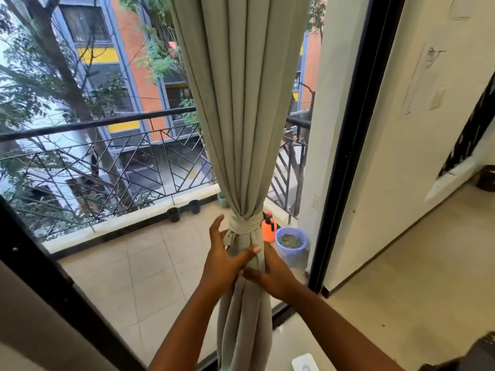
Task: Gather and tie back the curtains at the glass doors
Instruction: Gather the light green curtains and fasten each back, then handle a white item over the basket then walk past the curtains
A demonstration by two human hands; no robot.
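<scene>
Daylight through the glass; beyond it, a tiled balcony floor [139, 266] with a black metal railing [107, 153] up and left of the grip; two small dark pots [184, 210] at the railing's foot; orange sprayer bottle [268, 228] and blue bucket [290, 243] just right of the grip; trees and an orange-and-yellow building [128, 76] far behind; black door frame [345, 145] further right; cream wall [417, 108] with a pale switch plate [437, 99]; light indoor floor [401, 303] lower right.
</scene>
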